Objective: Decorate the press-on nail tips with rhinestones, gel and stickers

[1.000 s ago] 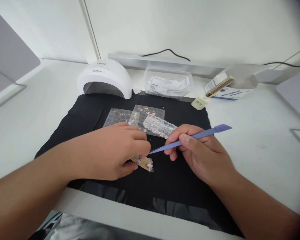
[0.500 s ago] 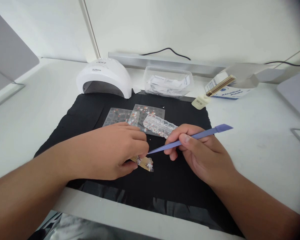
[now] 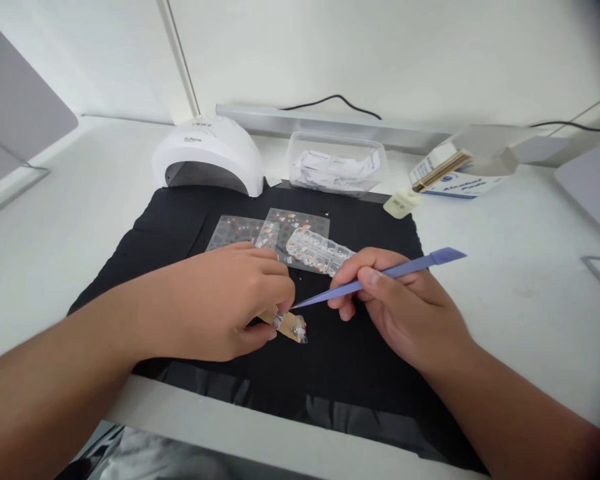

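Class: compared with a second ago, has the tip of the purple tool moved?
Yes, slightly. The purple tool tip has crept left toward the left hand, judged against the black mat; the right hand barely shifted.

a white table (image 3: 55, 220) is covered by a black mat (image 3: 340, 360); a nail lamp (image 3: 210, 150), clear tub (image 3: 337, 167) and open box (image 3: 455, 177) are set on it

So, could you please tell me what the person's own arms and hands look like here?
Both forearms are bare, with no sleeves in view. The left hand and right hand wear no gloves, rings, watches or bracelets that show. The fingernails look short and plain.
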Demonstrator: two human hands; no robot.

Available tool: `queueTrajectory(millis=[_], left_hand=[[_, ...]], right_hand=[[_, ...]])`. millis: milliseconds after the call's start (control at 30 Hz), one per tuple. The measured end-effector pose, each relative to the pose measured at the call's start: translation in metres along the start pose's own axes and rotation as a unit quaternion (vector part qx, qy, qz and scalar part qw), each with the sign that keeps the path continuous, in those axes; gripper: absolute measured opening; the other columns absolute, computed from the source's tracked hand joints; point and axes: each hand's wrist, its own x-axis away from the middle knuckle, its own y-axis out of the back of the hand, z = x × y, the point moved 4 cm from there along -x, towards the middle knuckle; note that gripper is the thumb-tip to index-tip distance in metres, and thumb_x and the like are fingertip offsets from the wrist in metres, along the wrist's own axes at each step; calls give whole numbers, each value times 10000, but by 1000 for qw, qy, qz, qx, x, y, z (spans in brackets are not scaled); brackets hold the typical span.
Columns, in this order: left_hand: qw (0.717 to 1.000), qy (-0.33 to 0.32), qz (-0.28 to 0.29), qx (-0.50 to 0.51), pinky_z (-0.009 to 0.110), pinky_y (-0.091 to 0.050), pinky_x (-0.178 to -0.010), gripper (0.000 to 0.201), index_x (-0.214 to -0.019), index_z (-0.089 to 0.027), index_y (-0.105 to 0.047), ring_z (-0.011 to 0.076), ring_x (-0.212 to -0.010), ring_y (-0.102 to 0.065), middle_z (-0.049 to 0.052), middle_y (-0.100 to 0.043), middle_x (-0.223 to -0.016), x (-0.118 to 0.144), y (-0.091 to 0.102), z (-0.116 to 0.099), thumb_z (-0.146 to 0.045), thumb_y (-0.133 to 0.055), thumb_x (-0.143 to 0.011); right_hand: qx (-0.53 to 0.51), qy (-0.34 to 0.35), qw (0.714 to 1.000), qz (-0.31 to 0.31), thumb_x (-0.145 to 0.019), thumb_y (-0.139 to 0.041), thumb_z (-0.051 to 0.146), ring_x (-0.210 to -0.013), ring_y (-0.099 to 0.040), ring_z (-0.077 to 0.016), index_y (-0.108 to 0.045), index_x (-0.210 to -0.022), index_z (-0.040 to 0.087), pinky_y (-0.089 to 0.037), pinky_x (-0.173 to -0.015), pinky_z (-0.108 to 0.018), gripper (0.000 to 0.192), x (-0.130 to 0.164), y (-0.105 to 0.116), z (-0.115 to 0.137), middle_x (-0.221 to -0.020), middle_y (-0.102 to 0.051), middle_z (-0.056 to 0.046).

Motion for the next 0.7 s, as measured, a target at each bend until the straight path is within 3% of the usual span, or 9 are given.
queueTrajectory(millis=[467, 700], left_hand=[[1000, 20, -16, 6, 344, -387, -774, 121, -885, -176, -570, 161, -787, -520, -7, -588, -825, 0, 5, -2, -146, -642, -792], [1000, 24, -3, 5, 358, -389, -798, 108, -884, -182, -582, 173, -815, -544, 6, -616, -856, 0, 3, 0, -157, -642, -797]], right_hand=[[-5, -2, 1000, 0, -930, -577, 266, -559, -613, -120, -717, -806, 193, -488, -519, -238, 201, 0, 1, -2, -677, -701, -21], [4, -5, 1000, -7, -902, -634, 351, -544, -608, -131, -711, -798, 182, -493, -502, -254, 213, -1, 1, -2, -662, -695, -31]])
